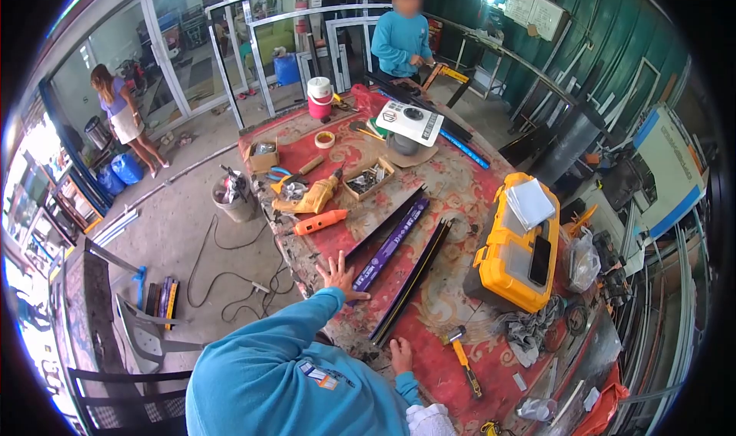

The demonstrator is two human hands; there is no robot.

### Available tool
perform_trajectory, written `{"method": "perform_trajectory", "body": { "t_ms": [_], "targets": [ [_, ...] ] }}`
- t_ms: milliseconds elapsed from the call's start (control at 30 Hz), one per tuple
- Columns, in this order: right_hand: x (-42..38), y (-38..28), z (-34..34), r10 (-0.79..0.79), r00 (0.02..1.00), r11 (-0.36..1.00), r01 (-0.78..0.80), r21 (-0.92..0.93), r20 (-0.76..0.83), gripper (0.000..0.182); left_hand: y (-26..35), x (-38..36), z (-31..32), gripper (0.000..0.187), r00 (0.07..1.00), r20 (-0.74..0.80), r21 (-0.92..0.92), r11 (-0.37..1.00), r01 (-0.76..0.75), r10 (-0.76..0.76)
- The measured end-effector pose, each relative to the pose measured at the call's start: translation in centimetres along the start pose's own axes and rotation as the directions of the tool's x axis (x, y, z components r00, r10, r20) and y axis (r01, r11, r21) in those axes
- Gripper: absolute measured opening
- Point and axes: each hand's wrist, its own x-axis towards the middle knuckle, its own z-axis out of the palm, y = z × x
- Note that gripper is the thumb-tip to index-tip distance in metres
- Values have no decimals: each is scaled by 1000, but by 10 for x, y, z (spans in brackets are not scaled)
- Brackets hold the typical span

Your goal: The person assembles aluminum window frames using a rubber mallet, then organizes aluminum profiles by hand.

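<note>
My left hand [340, 277] lies with fingers spread at the near ends of a purple-wrapped metal profile [392, 242] and a thin dark profile [386, 225]. Its thumb side touches the purple one. A third profile, black with a yellowish line [414, 281], lies to the right, roughly parallel. My right hand [400, 355] rests on the table just right of that black profile's near end, fingers loosely bent and slightly apart, with nothing visible in them. To its right lies a hammer [463, 361] with a yellow and black handle.
The red patterned table cover [437, 321] bears a yellow toolbox [517, 244] with a phone, a yellow drill [310, 195], an orange tool [320, 221], a parts box [369, 178] and a pink-and-white jug [319, 99]. A co-worker [400, 37] stands at the far end; another person [119, 114] stands left.
</note>
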Motion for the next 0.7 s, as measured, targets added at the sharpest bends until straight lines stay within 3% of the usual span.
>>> {"method": "perform_trajectory", "body": {
  "t_ms": [100, 167, 300, 367, 400, 467, 633, 700],
  "targets": [
    [3, 11, -1, -16, 998, 998, 12, 66, 55, 36, 8, 6, 3, 99, 998, -31, 35, 997, 63, -62],
    [4, 17, -2, -61, 993, 997, 56, 55, 98, 38, 9, 17, 5, 86, 990, 73, -62, 990, 123, -119],
    [-1, 10, -3, -65, 993, 996, 57, 73, 101, 39, -3, 23, 9, 76, 991, 57, -57, 991, 123, -120],
    [-8, -22, -7, 131, 982, 952, -162, 259, 133, 41, -8, 24, 5, 76, 992, 74, -52, 993, 102, -98],
    [-3, -25, -5, 144, 982, 949, -173, 263, 126, 41, -10, 24, 2, 77, 993, 94, -50, 995, 82, -77],
    [-4, -5, -2, -6, 1000, 1000, 7, -23, 26, 46, -19, 34, 8, 76, 989, 134, -64, 995, 78, -69],
    [-15, -45, -9, -5, 1000, 995, 5, -101, -1, 44, -41, 49, 10, 52, 987, 161, -109, 994, 16, 2],
    [-18, -49, -8, 20, 1000, 994, -22, -106, -20, 43, -52, 59, 16, 52, 988, 150, -134, 991, -18, 39]
  ]
}}
